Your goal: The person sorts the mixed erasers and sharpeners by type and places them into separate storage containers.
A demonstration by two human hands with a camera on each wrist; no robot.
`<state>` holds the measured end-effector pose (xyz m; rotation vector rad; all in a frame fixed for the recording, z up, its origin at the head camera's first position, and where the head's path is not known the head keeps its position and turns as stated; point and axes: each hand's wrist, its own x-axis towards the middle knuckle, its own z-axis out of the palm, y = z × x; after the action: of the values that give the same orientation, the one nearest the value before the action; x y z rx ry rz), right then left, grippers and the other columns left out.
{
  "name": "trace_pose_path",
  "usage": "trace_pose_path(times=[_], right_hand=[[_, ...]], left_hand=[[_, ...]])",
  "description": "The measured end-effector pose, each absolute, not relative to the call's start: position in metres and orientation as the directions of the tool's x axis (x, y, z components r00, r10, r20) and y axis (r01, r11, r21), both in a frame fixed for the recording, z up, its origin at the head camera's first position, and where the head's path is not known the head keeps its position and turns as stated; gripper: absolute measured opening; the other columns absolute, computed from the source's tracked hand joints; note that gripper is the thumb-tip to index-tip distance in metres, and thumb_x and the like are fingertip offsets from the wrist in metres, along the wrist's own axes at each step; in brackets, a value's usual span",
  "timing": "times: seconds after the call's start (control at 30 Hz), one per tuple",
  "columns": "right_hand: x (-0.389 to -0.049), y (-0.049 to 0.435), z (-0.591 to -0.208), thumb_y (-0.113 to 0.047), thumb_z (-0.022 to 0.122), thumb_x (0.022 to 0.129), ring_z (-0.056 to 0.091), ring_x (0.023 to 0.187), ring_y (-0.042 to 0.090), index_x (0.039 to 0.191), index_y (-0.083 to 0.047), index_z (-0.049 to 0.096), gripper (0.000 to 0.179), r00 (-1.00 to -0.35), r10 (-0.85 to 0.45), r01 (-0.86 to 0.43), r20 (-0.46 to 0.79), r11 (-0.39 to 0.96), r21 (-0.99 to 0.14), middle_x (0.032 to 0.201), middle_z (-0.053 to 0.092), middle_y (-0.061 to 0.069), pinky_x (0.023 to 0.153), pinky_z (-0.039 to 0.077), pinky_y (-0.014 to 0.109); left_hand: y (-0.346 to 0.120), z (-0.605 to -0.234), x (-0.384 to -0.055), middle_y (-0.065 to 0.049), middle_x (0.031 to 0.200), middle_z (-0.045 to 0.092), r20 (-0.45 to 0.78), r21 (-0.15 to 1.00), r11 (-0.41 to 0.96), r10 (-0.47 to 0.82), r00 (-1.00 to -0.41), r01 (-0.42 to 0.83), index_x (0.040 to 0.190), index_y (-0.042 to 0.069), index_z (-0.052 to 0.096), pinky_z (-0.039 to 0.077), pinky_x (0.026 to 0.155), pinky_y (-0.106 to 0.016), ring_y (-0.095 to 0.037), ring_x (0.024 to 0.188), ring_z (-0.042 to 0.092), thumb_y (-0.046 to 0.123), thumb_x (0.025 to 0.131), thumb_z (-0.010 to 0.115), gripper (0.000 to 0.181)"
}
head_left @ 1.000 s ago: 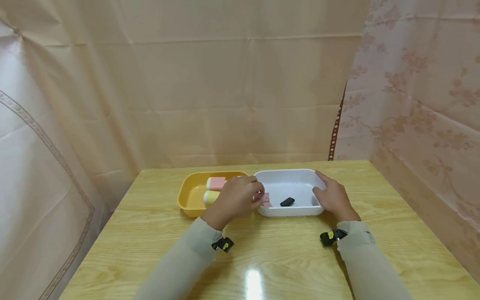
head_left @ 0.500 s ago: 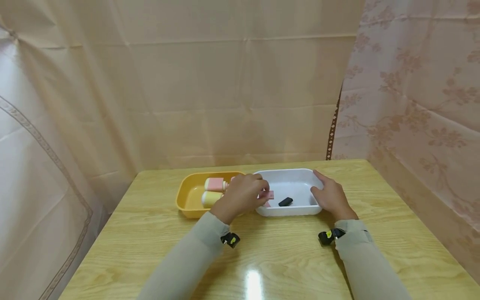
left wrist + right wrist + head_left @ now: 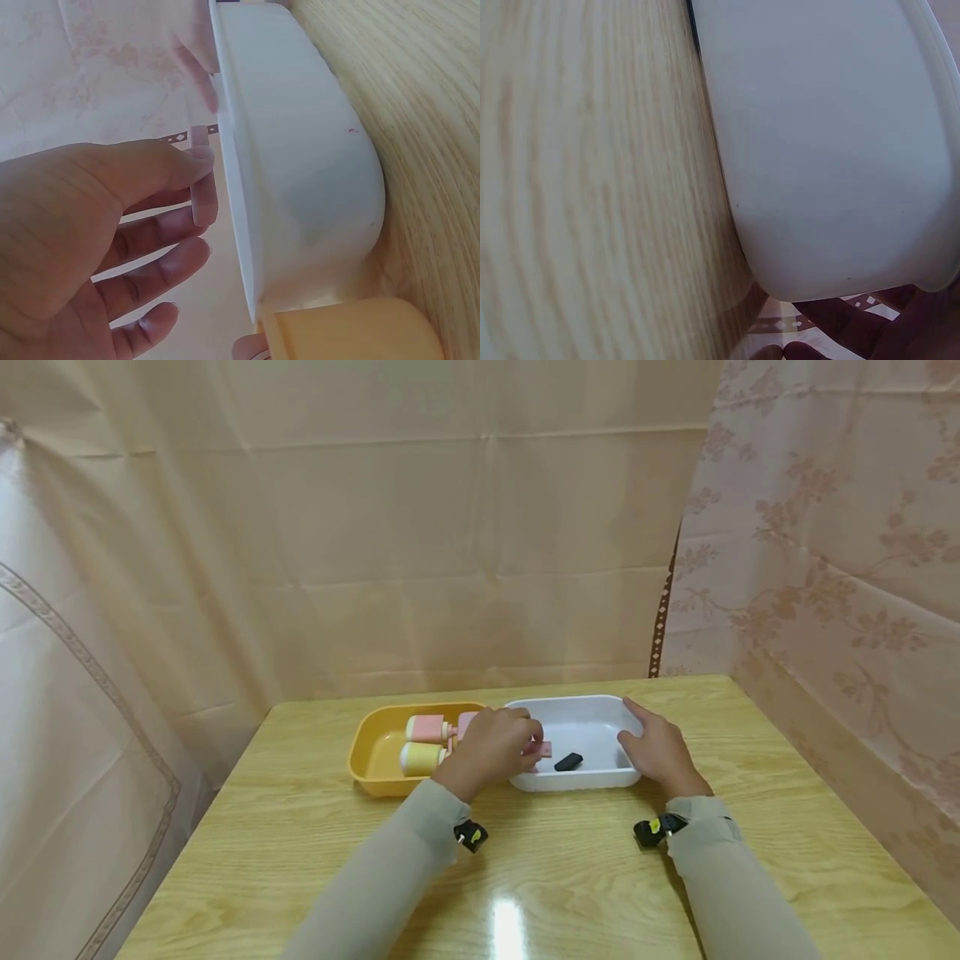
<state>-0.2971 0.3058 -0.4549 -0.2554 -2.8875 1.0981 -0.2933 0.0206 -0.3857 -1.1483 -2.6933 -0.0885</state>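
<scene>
My left hand (image 3: 495,745) pinches a small flat pink block (image 3: 203,191) between thumb and fingers, above the left end of the white tray (image 3: 576,781). In the left wrist view its other fingers are loosely bent beside the tray's rim. A small black block (image 3: 568,762) lies inside the tray. My right hand (image 3: 662,747) grips the tray's right end, thumb over the rim and fingers outside; in the right wrist view its fingers (image 3: 847,322) show beneath the tray's end. My left hand hides part of the tray's left end.
A yellow tray (image 3: 362,764) stands just left of the white one. Inside it lie a pink-and-cream bottle-shaped piece (image 3: 426,728), a yellow-and-white one (image 3: 420,759) and more pink parts, partly covered by the left hand. Curtains (image 3: 480,543) hang behind the wooden table (image 3: 570,877).
My left hand has moved a little to the right, farther over the white tray, still pinching the pink block. The right hand keeps its grip on the tray's end.
</scene>
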Motion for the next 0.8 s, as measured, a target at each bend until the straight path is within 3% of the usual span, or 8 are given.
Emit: trace_pose_path(times=[0.27,0.63,0.8], right_hand=[[-0.2957,0.3045,-0.4556,-0.025,0.051,0.103,0.034,0.149,0.05,0.166,-0.019,0.023,0.07,-0.986,0.166,0.13,-0.008,0.741,-0.659,0.167,0.027,0.025,0.116,0.032,0.068],[-0.2963,0.2988,-0.455,-0.025,0.051,0.103,0.042,0.142,0.046,0.166,-0.02,0.023,0.069,-0.988,0.155,0.121,-0.007,0.744,-0.657,0.166,0.03,0.026,0.114,0.038,0.065],[-0.2959,0.2986,-0.4546,-0.025,0.051,0.103,0.042,0.143,0.047,0.166,-0.019,0.023,0.069,-0.989,0.149,0.112,0.001,0.75,-0.652,0.165,0.031,0.026,0.114,0.038,0.065]], left_hand=[[0.0233,-0.3891,-0.2955,0.01,0.085,0.061,0.199,-0.025,0.703,0.701,-0.685,0.711,0.1,0.025,0.079,0.042,0.062,-0.027,-0.01,0.072,0.054,0.041,0.091,0.08,0.018],[0.0209,-0.3893,-0.2957,0.009,0.084,0.062,0.199,-0.012,0.712,0.69,-0.696,0.702,0.1,0.024,0.08,0.041,0.061,-0.027,-0.01,0.072,0.054,0.041,0.097,0.073,0.019],[0.0197,-0.3878,-0.2956,0.008,0.093,0.069,0.173,-0.01,0.722,0.683,-0.71,0.692,0.106,0.024,0.08,0.046,0.064,-0.028,-0.01,0.075,0.057,0.042,0.095,0.075,0.022]])
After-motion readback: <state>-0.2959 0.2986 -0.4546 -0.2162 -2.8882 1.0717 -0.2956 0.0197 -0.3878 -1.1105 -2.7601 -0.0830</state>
